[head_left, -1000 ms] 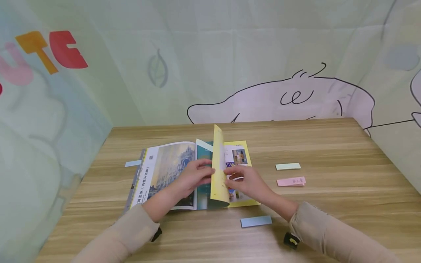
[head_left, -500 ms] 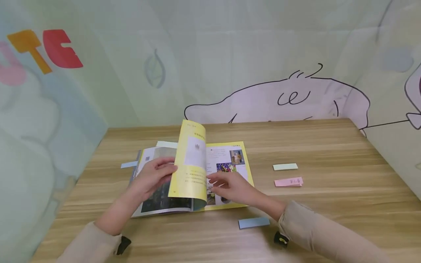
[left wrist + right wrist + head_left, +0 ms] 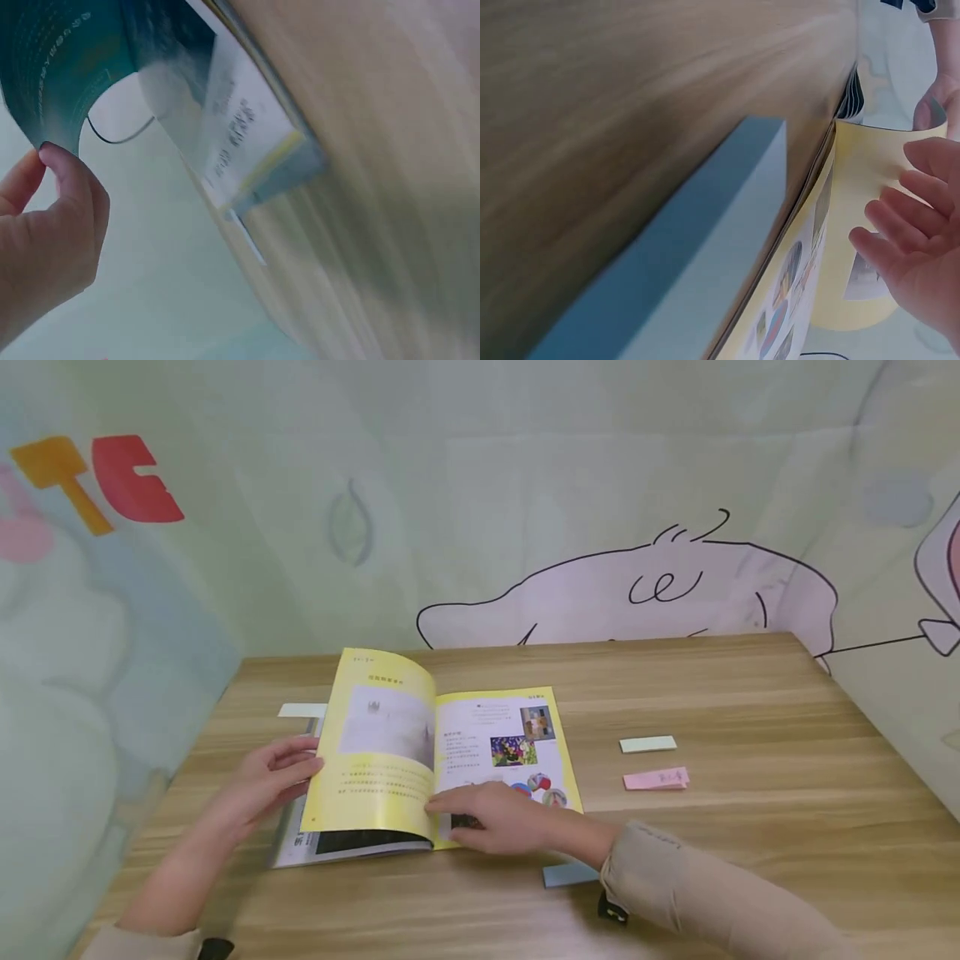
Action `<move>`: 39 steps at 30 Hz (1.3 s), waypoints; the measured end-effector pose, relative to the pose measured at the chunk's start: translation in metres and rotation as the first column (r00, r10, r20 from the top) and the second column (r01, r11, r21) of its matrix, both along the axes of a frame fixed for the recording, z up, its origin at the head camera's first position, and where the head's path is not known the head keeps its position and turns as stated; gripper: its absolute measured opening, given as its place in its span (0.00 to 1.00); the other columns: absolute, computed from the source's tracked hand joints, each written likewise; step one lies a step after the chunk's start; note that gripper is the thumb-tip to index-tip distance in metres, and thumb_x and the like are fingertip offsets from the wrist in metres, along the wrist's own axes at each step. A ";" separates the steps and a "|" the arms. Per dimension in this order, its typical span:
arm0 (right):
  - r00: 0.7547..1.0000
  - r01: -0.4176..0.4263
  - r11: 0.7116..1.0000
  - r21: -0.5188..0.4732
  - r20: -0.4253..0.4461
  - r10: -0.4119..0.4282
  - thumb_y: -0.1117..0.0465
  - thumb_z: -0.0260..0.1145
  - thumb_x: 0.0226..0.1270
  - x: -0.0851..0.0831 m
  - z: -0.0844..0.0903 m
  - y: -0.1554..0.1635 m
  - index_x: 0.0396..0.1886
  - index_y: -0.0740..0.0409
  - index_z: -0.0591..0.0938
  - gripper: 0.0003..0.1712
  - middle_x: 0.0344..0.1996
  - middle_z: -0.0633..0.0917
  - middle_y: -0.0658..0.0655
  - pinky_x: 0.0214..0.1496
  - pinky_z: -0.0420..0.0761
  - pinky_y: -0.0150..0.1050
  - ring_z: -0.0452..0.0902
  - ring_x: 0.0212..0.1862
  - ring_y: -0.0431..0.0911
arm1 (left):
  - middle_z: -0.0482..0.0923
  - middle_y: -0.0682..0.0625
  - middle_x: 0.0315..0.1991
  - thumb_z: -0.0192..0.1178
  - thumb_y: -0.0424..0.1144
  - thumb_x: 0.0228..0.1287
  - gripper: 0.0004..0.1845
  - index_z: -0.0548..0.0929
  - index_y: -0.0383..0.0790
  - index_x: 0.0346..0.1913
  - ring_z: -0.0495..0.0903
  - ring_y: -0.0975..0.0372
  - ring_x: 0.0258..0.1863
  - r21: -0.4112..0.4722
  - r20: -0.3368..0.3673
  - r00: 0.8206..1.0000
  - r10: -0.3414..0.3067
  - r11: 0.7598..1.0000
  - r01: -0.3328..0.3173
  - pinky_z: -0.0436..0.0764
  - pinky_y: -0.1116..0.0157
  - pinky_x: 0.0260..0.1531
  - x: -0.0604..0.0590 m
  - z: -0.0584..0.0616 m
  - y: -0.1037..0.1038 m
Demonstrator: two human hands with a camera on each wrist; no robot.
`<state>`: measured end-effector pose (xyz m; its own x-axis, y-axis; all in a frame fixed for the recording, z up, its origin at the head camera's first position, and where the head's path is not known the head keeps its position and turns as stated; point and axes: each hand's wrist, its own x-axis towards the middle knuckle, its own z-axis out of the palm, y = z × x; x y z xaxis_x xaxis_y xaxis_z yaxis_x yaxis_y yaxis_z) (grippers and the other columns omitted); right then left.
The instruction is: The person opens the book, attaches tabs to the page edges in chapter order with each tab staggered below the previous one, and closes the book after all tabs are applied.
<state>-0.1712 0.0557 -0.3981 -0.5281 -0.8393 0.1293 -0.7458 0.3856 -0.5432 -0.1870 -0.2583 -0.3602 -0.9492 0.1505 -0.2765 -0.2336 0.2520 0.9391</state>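
Two hands work an open booklet [image 3: 442, 752] lying near the middle of the wooden table [image 3: 750, 710]. The left hand [image 3: 273, 775] holds the outer edge of a lifted yellow page [image 3: 375, 752], thumb and fingertips pinching the paper so it arches above the pages under it; the left wrist view shows a fingertip [image 3: 64, 161] against the curled sheet edge. The right hand [image 3: 498, 818] lies flat on the lower part of the right-hand page, fingers fairly straight and slightly apart, pressing down beside the spine. A blue sticky pad [image 3: 566, 874] sits just beside that wrist, at the booklet's near edge. Farther right, well apart from the booklet, lie a pale green pad [image 3: 648, 744] and a pink pad [image 3: 656, 778]. A pale tab [image 3: 300, 710] pokes out behind the booklet's left side.
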 end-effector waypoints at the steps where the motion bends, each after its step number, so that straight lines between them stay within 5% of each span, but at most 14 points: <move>1: 1.000 -0.019 1.000 0.021 -0.019 0.019 0.62 0.59 0.66 0.000 0.000 -0.002 0.61 0.60 0.74 0.23 0.59 0.75 0.55 0.63 0.65 0.32 0.67 0.62 0.41 | 0.75 0.59 0.38 0.58 0.35 0.65 0.29 0.61 0.24 0.62 0.76 0.71 0.36 0.000 -0.002 1.000 -0.002 1.000 0.002 0.78 0.74 0.38 0.001 -0.002 -0.005; 16: 0.966 -0.132 0.959 0.251 -0.185 0.181 0.56 0.55 0.70 0.005 -0.002 -0.023 0.63 0.58 0.71 0.24 0.65 0.68 0.58 0.64 0.62 0.32 0.63 0.66 0.44 | 0.75 0.50 0.39 0.54 0.35 0.67 0.31 0.56 0.15 0.62 0.76 0.71 0.34 -0.187 0.046 0.999 -0.022 0.982 0.031 0.79 0.72 0.35 0.007 -0.030 -0.044; 24: 0.967 -0.122 0.945 0.304 -0.180 0.183 0.54 0.55 0.70 0.006 -0.003 -0.029 0.63 0.58 0.72 0.25 0.65 0.67 0.58 0.64 0.64 0.32 0.63 0.65 0.45 | 0.76 0.42 0.40 0.59 0.33 0.62 0.31 0.59 0.15 0.59 0.77 0.66 0.34 -0.259 0.042 0.998 -0.042 0.964 0.052 0.80 0.69 0.35 0.003 -0.039 -0.047; 30: 0.966 -0.117 0.935 0.335 -0.181 0.186 0.54 0.56 0.70 0.007 -0.007 -0.033 0.63 0.59 0.72 0.25 0.66 0.67 0.58 0.65 0.62 0.32 0.62 0.66 0.44 | 0.77 0.38 0.38 0.62 0.31 0.58 0.30 0.62 0.15 0.57 0.76 0.64 0.32 -0.364 0.026 0.999 -0.018 0.931 0.026 0.80 0.68 0.31 0.004 -0.044 -0.043; 39: 0.962 -0.109 0.923 0.370 -0.193 0.191 0.54 0.56 0.69 0.007 -0.006 -0.038 0.62 0.59 0.73 0.24 0.65 0.68 0.58 0.65 0.61 0.31 0.62 0.66 0.44 | 0.74 0.38 0.37 0.62 0.29 0.57 0.28 0.63 0.17 0.56 0.74 0.62 0.29 -0.403 -0.001 1.000 0.003 0.915 -0.004 0.78 0.68 0.27 0.006 -0.048 -0.037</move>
<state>-0.1639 0.0173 -0.4042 -0.3846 -0.9186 -0.0910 -0.8951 0.3952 -0.2066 -0.1809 -0.2958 -0.4077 -0.9495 0.0230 -0.3128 -0.2350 0.6085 0.7580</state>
